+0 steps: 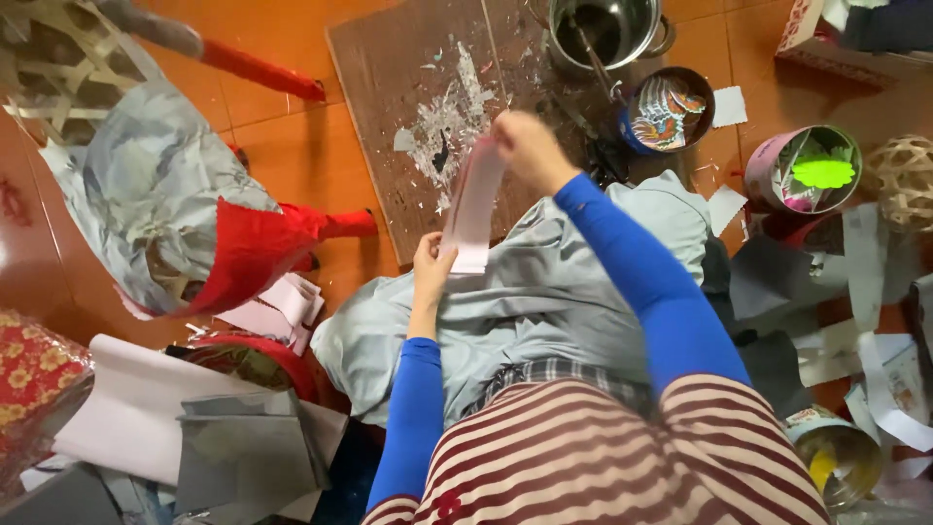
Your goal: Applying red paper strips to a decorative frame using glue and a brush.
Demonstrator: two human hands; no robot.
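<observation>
- Left hand [429,264]: fingers closed on the lower end of a pale pink paper strip [473,204], pinching it just above the lap.
- Right hand [525,146]: fingers closed on the upper end of the same strip, raised over the brown board [389,68]; hand slightly blurred.
- Strip hangs taut between the 2 hands, running diagonally from upper right to lower left, with its lower end folded.
- Both forearms in blue sleeves; striped red and white garment at the bottom of the view.
- Grey cloth [544,292] spread over the lap, beneath the strip and the left hand.
- Board lies on the orange tiled floor [292,146], scattered with white paper scraps [449,122].
- Metal pot [607,29] at the far edge of the board, a stick-like tool leaning inside it.
- Dark round tin [671,109] just right of the right hand, holding patterned paper pieces.
- Pink cylindrical container [802,170] further right, a bright green paper cutout inside.
- Woven ball [904,180] at the right edge.
- Red-legged frame draped with grey and red paper [243,248] on the left, well apart from both hands.
- Stack of folded pink paper [287,306] on the floor left of the lap.
</observation>
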